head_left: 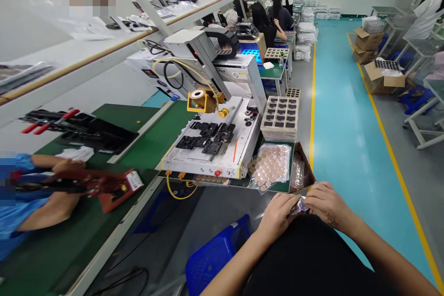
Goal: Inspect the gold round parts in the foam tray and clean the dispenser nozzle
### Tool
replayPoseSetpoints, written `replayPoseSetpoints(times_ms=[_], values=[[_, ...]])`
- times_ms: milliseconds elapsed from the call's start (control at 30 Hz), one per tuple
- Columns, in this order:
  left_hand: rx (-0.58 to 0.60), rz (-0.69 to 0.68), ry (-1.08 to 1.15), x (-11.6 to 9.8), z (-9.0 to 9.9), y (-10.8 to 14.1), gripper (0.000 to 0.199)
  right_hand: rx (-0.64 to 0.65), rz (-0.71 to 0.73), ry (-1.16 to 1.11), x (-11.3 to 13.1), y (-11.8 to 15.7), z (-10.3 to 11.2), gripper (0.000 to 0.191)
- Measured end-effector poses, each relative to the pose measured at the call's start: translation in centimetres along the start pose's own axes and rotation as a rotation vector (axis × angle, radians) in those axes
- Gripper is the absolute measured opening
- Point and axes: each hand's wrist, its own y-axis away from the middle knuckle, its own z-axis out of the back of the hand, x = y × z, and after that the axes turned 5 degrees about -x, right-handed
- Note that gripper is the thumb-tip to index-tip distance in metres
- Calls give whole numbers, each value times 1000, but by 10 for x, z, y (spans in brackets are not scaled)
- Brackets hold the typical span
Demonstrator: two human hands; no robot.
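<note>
Head view looks down at the person's left hand [277, 215] and right hand [328, 203], brought together over the lap at lower centre of the frame, both pinching a small clear packet [301, 205] between the fingertips; holding it from two sides close to the body looks like a way to steady thin film while working it. What the packet contains is too small and crumpled to tell, and most of it is covered by the fingers. Just above the hands, a clear bag of tan round discs [269, 165] lies on the corner of the green table [156, 141], within easy reach, beside an open cardboard box [302, 172] whose inside is dim. A stack of gridded trays [280, 118] sits near the white machine [215, 143]. At lower left a co-worker's arm [45, 212] rests by a red tool [104, 185]; that figure is cut off by the frame edge. A blue bin [217, 254] stands below the table, partly hidden by the person's forearm.
</note>
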Motion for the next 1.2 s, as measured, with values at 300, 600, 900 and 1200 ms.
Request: replayPoseSetpoints(times_ms=[300,600,900,1200], values=[[109,8,21,-2,-5,7,24,72,-121,-356,-3,4,-20,8],[118,231,65,8,4,27,31,-378,-222,-263,-18,13,-30,11],[49,342,129,14,14,35,29,-548,-489,-117,-77,-7,-63,33],[-72,158,35,5,12,12,24,-394,-244,-251,8,-12,-23,7]])
